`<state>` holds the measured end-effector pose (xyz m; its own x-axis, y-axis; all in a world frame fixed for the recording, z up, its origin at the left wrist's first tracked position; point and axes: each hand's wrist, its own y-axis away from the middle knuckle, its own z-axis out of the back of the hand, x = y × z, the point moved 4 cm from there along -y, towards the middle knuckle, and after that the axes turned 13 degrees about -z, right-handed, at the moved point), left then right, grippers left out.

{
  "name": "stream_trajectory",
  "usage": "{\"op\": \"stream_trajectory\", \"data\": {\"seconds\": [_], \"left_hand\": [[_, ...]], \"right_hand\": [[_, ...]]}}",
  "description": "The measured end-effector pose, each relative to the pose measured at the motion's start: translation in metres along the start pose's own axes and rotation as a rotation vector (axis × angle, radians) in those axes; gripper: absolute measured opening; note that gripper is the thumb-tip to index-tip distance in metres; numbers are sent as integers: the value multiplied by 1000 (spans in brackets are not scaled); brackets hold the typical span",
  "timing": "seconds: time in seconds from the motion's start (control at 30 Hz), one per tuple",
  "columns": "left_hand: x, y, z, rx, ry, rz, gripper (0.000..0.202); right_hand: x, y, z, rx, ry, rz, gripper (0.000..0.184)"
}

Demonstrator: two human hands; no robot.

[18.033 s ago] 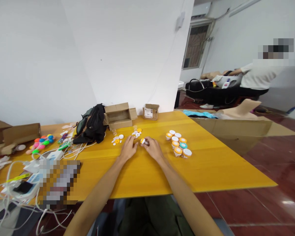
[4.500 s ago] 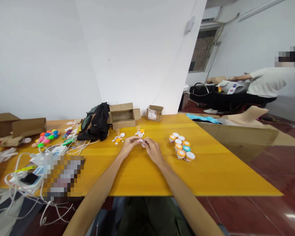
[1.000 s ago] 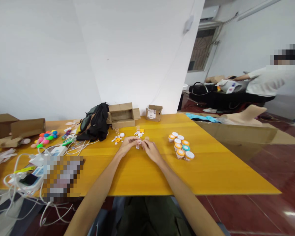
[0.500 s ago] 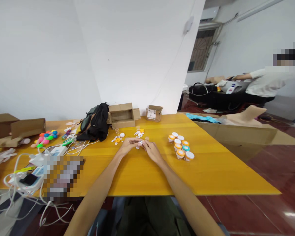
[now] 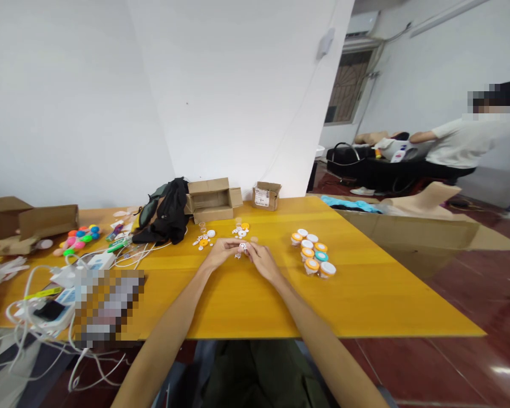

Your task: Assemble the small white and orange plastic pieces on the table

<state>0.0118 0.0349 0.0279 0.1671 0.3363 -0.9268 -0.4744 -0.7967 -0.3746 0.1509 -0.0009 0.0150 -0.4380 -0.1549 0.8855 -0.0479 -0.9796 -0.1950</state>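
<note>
My left hand (image 5: 217, 254) and my right hand (image 5: 260, 260) meet over the yellow table (image 5: 365, 294), fingertips pinched together on a small white perforated piece (image 5: 242, 247). Just beyond my hands lie loose white and orange caps (image 5: 240, 229) and another scatter of small white parts (image 5: 203, 240). To the right of my right hand stands a cluster of small jars (image 5: 313, 253) with orange, white and teal lids.
Open cardboard boxes (image 5: 211, 199) and a small box (image 5: 266, 195) sit at the table's far edge, beside a black bag (image 5: 165, 212). Cables and devices (image 5: 51, 289), coloured balls (image 5: 79, 238) lie left. A person (image 5: 459, 141) works at the far right.
Over the last second my hands have stayed together on the small white piece, with only slight finger movement. The person at the far right has shifted a little.
</note>
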Motion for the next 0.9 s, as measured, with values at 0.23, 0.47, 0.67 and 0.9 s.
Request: {"op": "stream_trajectory", "data": {"seconds": [0.23, 0.47, 0.67, 0.9], "left_hand": [[-6, 2, -2, 31, 5, -10, 42], [0, -1, 13, -59, -133, -51, 30], [4, -5, 21, -15, -333, -114, 16], [9, -4, 21, 44, -371, -106, 13]], "right_hand": [[2, 1, -2, 71, -135, -31, 47], [7, 4, 1, 60, -62, 25, 45], [16, 16, -6, 55, 464, 115, 30], [23, 23, -12, 82, 709, 121, 25]]}}
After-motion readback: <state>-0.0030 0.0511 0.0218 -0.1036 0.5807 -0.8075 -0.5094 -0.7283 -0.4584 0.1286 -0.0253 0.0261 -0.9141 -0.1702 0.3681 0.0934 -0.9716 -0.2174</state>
